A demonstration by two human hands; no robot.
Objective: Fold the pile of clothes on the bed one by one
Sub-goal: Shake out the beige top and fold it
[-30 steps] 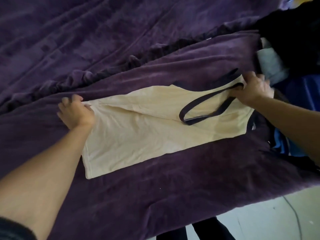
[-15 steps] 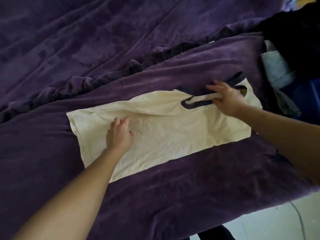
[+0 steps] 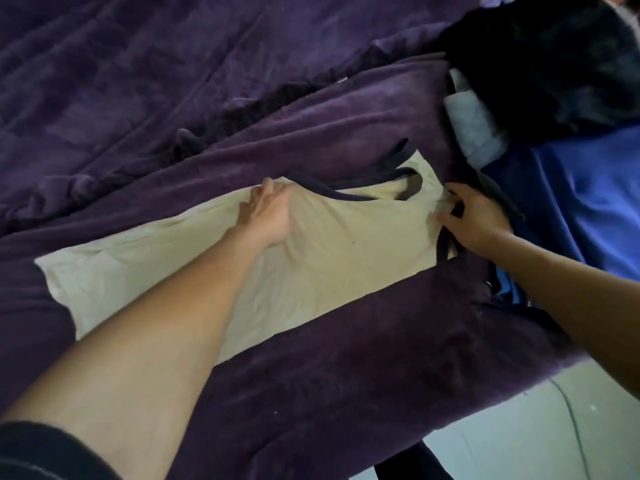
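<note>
Item under fold: cream tank top (image 3: 311, 271) with dark trim (image 3: 332, 192), lying flat on the purple blanket (image 3: 381, 358). It runs across the centre of the view, hem toward 8 o'clock and straps toward 2 o'clock.

Markings: one small pale tag (image 3: 343, 79) on the blanket fold at 12 o'clock, too small to read.

Left hand (image 3: 268, 213): palm down on the upper chest of the top, just above centre. Its fingers are extended, their tips at the trimmed far edge, and cloth is bunched beneath the palm.

Right hand (image 3: 474, 216): at 3 o'clock of the top, thumb and fingers pinching the cream cloth at the shoulder end.

Pile of clothes at 2 o'clock, just beyond the right hand: black garment (image 3: 554, 64), pale grey garment (image 3: 474, 133), blue garment (image 3: 588, 202).

Floor (image 3: 502, 438) at 5 o'clock.
</note>
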